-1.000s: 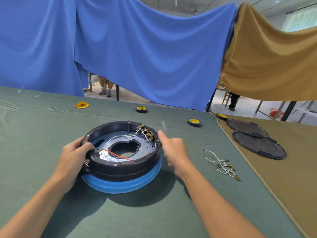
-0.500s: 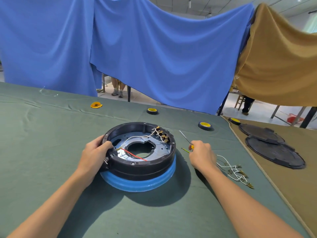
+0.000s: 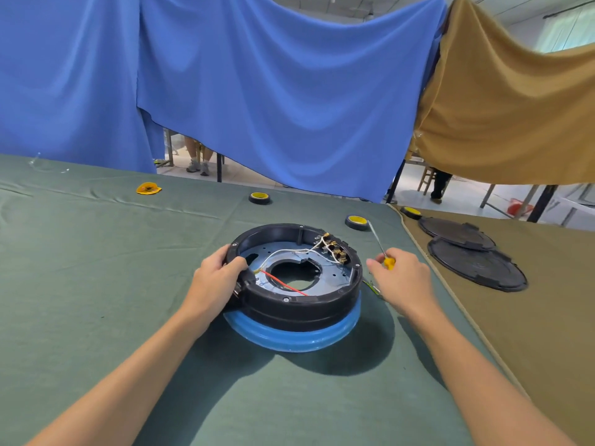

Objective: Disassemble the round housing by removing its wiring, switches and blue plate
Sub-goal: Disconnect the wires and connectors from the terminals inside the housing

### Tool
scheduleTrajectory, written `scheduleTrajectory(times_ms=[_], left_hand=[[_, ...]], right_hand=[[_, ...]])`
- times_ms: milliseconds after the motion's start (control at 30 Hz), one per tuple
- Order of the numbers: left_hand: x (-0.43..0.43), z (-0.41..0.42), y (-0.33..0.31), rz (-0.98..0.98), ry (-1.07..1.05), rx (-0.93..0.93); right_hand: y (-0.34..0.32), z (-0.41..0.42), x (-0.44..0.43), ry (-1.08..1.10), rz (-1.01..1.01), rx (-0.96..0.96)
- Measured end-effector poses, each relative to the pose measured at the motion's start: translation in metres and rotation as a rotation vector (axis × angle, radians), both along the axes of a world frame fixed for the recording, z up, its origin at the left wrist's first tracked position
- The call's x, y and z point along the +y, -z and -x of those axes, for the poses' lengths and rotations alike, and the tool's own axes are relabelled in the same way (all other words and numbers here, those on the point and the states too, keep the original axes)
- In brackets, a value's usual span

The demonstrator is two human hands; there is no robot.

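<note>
The round black housing (image 3: 299, 304) sits on a blue ring base (image 3: 289, 339) in the middle of the green table. Inside lies the blue plate (image 3: 335, 272) with white wires (image 3: 289, 251), a red wire (image 3: 283, 282) and a row of brass-tipped switches (image 3: 333, 247) at the far right rim. My left hand (image 3: 214, 278) grips the housing's left rim. Just right of the housing, my right hand (image 3: 402, 278) holds a yellow-handled screwdriver (image 3: 381, 249), its shaft pointing up and away.
Yellow-and-black tape rolls (image 3: 259, 197) (image 3: 356, 222) (image 3: 411, 212) lie at the far table edge, with a yellow scrap (image 3: 148, 189) far left. Two black round covers (image 3: 476, 265) rest on the brown cloth at right. Blue and brown curtains hang behind.
My right hand went to the table right of the housing, picked up the screwdriver and has lifted it with the shaft now up. The left hand stayed on the rim.
</note>
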State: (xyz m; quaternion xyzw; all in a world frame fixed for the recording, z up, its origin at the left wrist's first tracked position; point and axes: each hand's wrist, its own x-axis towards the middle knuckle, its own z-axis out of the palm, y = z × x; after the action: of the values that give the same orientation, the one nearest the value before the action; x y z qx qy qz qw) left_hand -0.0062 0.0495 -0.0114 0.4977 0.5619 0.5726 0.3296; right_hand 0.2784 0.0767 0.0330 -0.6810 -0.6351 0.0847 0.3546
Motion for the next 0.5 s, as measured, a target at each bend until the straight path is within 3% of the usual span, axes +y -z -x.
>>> scheduleTrajectory(times_ms=[100,233,500], left_hand=[[0.005,-0.022,-0.001,-0.002,0.030,0.028],[0.012,-0.041,-0.004,-0.004,0.042,0.046],[0.022,-0.050,-0.005,-0.013,0.094,0.019]], right_hand=[[-0.012,0.010,-0.021,-0.097,-0.086,0.003],[-0.028,0.022,-0.046,-0.249,-0.003,-0.035],[-0.031,0.043,-0.074,-0.435,0.003,-0.306]])
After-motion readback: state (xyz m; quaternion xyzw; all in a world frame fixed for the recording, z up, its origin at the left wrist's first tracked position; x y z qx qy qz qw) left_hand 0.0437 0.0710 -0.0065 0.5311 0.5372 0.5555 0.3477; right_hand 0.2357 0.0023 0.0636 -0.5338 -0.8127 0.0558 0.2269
